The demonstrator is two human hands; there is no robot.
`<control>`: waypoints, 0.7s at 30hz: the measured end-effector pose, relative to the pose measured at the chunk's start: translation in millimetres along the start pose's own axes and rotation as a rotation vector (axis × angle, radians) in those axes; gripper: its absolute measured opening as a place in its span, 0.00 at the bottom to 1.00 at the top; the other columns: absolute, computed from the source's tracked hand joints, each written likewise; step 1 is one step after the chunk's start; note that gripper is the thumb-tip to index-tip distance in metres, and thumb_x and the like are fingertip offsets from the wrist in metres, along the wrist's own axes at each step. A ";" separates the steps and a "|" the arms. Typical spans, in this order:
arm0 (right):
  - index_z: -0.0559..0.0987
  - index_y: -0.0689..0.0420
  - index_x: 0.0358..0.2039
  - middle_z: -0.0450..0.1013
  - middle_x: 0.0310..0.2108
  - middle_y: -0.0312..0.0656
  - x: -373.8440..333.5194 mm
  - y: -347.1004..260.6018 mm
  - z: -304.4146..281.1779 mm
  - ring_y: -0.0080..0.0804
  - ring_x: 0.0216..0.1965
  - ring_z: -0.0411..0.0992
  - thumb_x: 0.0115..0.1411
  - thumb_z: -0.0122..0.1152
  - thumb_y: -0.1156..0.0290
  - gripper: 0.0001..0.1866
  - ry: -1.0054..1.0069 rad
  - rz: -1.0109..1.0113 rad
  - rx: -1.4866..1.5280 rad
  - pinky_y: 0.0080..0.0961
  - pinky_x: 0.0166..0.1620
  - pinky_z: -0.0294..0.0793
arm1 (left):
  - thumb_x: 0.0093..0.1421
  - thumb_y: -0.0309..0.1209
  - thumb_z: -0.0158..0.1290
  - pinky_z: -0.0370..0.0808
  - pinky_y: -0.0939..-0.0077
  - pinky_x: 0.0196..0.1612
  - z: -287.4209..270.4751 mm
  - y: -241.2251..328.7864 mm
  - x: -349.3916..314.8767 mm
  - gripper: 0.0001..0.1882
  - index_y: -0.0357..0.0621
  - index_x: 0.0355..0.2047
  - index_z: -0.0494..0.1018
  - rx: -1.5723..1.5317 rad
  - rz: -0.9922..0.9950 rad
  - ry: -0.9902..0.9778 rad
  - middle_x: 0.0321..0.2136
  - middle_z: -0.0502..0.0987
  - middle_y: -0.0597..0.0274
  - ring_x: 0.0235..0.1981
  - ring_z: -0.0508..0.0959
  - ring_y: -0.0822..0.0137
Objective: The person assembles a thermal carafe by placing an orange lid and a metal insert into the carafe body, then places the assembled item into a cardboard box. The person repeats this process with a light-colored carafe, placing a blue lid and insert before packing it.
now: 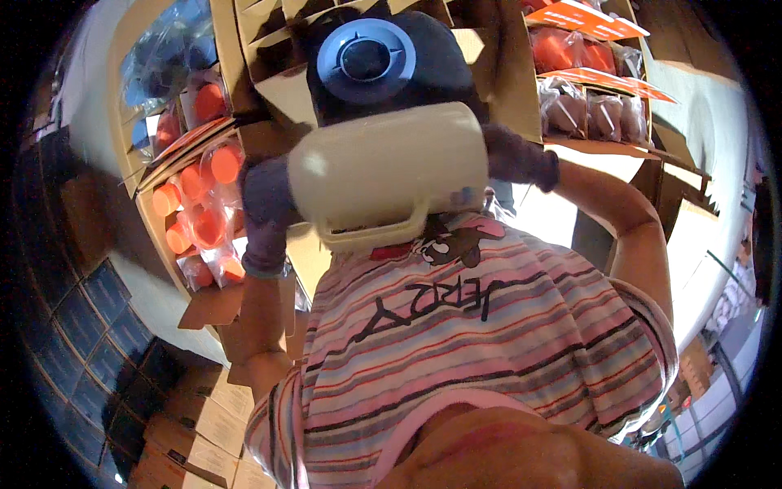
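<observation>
Striped cloth of our shirt (456, 342) lies nearest, and just past its hem we hold a cream jug (387, 167) crosswise, its handle (375, 232) turned toward us. Our gloved left hand (269, 204) clasps one end and our gloved right hand (521, 159) the other, spread as far apart as the body is long; how tightly the fingers curl we cannot tell. We likely use both because the barrel looks too wide and smooth for one. Beyond it sits a dark rounded object topped by a blue ring (366, 61), near the close edge of a divided carton (287, 91). Along the left carton's (153, 232) inner edge we see bagged orange-capped pieces (226, 163); compartments keep bagged pieces (607, 114) apart toward the right carton's (599, 148) near edge, presumably against knocks.
</observation>
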State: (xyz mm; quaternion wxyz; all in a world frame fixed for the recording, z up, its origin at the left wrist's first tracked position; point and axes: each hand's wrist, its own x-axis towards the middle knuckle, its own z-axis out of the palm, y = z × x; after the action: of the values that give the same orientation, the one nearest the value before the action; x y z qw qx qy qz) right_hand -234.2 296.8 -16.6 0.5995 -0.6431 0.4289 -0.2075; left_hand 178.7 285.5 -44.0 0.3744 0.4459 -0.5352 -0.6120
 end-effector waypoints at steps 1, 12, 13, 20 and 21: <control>0.75 0.60 0.48 0.76 0.42 0.45 24.1 -9.7 -13.9 0.25 0.41 0.73 0.58 0.60 0.67 0.19 -0.126 0.077 0.052 0.28 0.48 0.72 | 0.49 0.29 0.59 0.64 0.66 0.56 -7.9 -2.4 -10.3 0.29 0.39 0.53 0.66 -0.172 -0.042 0.077 0.50 0.71 0.60 0.52 0.70 0.64; 0.48 0.50 0.65 0.53 0.62 0.56 206.3 -21.9 -39.3 0.59 0.63 0.50 0.57 0.38 0.80 0.35 -0.171 -0.363 -1.372 0.47 0.63 0.52 | 0.54 0.38 0.51 0.60 0.61 0.59 -25.6 -57.9 -44.4 0.30 0.39 0.56 0.62 -1.242 -0.090 0.028 0.53 0.68 0.56 0.55 0.67 0.59; 0.49 0.51 0.65 0.54 0.60 0.58 213.1 -28.0 -41.1 0.60 0.61 0.52 0.56 0.43 0.74 0.35 -0.202 -0.393 -1.316 0.46 0.62 0.54 | 0.54 0.39 0.50 0.59 0.60 0.60 -23.8 -61.0 -46.8 0.30 0.39 0.56 0.62 -1.271 -0.083 0.029 0.53 0.68 0.55 0.55 0.67 0.58; 0.40 0.59 0.66 0.52 0.61 0.58 168.3 -97.2 -92.0 0.45 0.62 0.54 0.39 0.72 0.47 0.65 -0.040 -0.279 0.026 0.38 0.61 0.56 | 0.57 0.45 0.45 0.56 0.57 0.62 -10.4 -66.3 -42.0 0.32 0.40 0.58 0.59 -1.356 -0.051 0.001 0.55 0.66 0.53 0.57 0.65 0.55; 0.40 0.59 0.66 0.51 0.63 0.56 167.5 -94.8 -95.6 0.41 0.63 0.54 0.38 0.73 0.48 0.66 -0.114 -0.525 -0.053 0.37 0.62 0.55 | 0.58 0.46 0.45 0.56 0.56 0.62 -8.8 -69.2 -37.9 0.32 0.40 0.58 0.59 -1.363 -0.057 -0.011 0.56 0.66 0.52 0.57 0.65 0.54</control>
State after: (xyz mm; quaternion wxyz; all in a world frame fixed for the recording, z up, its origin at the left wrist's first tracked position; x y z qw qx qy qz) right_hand -188.7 97.8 50.7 0.5313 -0.7583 0.2184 -0.3082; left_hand 200.6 328.4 -107.2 0.5526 0.1215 -0.0199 -0.8243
